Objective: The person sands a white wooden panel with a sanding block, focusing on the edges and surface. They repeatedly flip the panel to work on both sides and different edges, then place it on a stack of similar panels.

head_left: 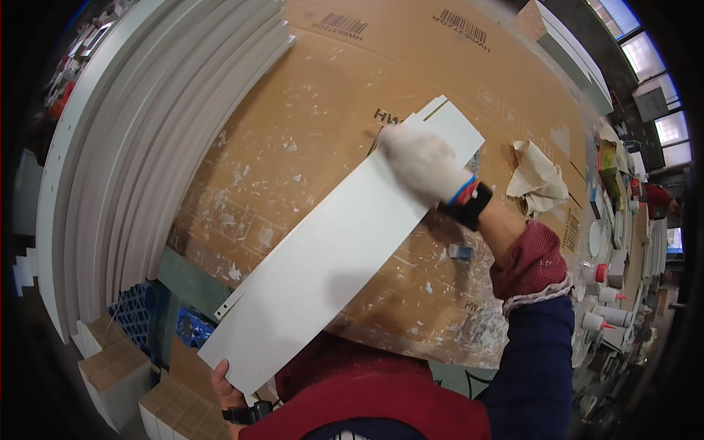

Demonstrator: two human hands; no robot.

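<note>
A long white board (pixel 315 257) slants across my front, its near end off the table edge. My left hand (pixel 226 385) grips the near left corner, thumb on the top face and the other fingers mostly hidden beneath. Near the far end, my right hand (pixel 425 158), in a whitish glove, is curled in a closed shape against the board's surface and left edge. Motion blurs it, and what lies under its fingers is hidden. Beyond it, the board's far end shows a narrow slot.
Scuffed cardboard (pixel 293 169) covers the table. Long white boards (pixel 161 139) stand stacked at left. A crumpled beige cloth (pixel 539 180) and a small bluish block (pixel 460 251) lie at right. Red-tipped bottles (pixel 594 320) line the right side; a blue crate (pixel 136 315) stands below left.
</note>
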